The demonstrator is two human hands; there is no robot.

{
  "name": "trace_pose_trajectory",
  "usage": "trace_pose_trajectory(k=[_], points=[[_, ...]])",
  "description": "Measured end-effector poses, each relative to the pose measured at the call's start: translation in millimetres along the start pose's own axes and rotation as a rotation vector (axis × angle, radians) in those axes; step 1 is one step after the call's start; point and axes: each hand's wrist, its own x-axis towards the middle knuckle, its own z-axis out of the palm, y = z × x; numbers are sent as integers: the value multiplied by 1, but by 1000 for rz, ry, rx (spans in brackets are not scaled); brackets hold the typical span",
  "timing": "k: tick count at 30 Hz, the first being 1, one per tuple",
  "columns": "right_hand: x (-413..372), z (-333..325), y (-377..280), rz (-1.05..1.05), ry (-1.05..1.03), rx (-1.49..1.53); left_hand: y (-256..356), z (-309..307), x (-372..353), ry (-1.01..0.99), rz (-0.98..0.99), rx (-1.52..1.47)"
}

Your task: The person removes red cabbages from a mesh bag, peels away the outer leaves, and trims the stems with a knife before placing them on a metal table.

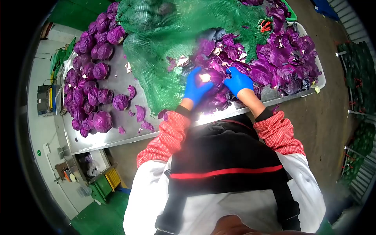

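Obs. — steel table point(117, 133), seen from the head camera.

Left hand point(196, 88), blue glove: fingers wrapped round the left side of a red cabbage point(214, 80) and closed on it. The head sits at the middle of the table's near edge, just in front of the body. Its pale cut stem point(205, 77) faces up. A grip from the side likely keeps the round head from rolling and leaves the stem end exposed.

Right hand point(238, 81), blue glove: lies against the right side of the same head, fingers curled. Cannot tell whether it pinches a leaf, holds a small tool or merely presses, because glare and blur cover the fingertips.

Surroundings:
- Green net sack point(168, 43) is draped from the far edge down to the near edge, touching the held head on its left.
- Whole heads point(92, 78) are heaped along the left end, well apart from the hands.
- Loose leaves point(282, 58) are piled over the right end, probably kept separate from the whole heads.

Unclear — a small red-orange object point(265, 25) near the far right corner can't be identified. The sack's contents are hidden. The lens rim cuts off the table's far edge.
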Motion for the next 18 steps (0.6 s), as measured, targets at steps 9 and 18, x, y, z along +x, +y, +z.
trace_pose_trajectory(k=[9, 18], points=[[4, 1, 15, 63, 14, 22, 10, -1, 1, 117, -124, 31], [3, 27, 26, 31, -197, 572, 55, 15, 4, 0, 419, 749]])
